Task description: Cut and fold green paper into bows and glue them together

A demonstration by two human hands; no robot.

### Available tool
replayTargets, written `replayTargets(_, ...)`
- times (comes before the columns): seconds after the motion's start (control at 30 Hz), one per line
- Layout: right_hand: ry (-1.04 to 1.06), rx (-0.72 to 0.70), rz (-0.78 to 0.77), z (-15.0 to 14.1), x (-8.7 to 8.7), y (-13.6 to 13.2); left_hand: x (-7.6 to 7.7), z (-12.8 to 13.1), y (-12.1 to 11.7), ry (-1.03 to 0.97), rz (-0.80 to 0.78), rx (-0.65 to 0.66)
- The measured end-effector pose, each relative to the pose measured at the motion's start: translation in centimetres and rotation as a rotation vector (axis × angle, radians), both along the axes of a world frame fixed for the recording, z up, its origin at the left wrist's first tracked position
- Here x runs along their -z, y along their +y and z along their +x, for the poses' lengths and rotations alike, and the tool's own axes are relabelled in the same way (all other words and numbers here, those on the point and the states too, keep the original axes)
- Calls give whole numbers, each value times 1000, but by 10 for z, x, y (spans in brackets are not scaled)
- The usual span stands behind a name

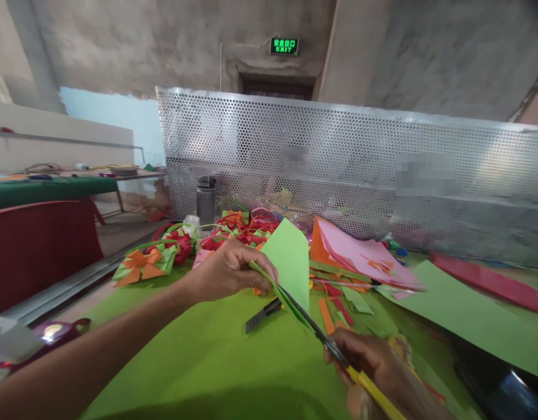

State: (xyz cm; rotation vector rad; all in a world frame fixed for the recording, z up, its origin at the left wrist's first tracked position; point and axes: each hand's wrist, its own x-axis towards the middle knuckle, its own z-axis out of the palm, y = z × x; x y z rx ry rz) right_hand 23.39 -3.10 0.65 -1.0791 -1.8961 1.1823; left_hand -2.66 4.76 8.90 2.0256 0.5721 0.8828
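Note:
My left hand (240, 268) pinches a sheet of light green paper (291, 256) by its near left edge, holding it up above the table. In my right hand (373, 367) is a pair of scissors (334, 350) with yellow handles. Their blades reach up and left along the paper's edge, and a narrow strip of paper bends away beside them. How far the blades are apart I cannot tell. Under the paper, a dark box-cutter knife (263, 317) lies on the green tabletop (199, 361).
Folded paper pieces with orange bows (144, 265) are heaped at the left back beside a grey bottle (206, 201). Pink sheets (360, 248), orange scraps (326, 315) and a large green sheet (461, 315) lie to the right. A perforated metal panel (338, 140) stands behind the table.

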Motion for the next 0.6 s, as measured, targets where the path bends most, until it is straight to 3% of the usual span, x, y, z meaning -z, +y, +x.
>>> replayTargets(0.27,-71,24,66,4,7,3,0,-3,1,42,84,-16)
replayTargets(0.6,-113,-32,-29,-1,-7,-3,-2,2,-5,61,143,0)
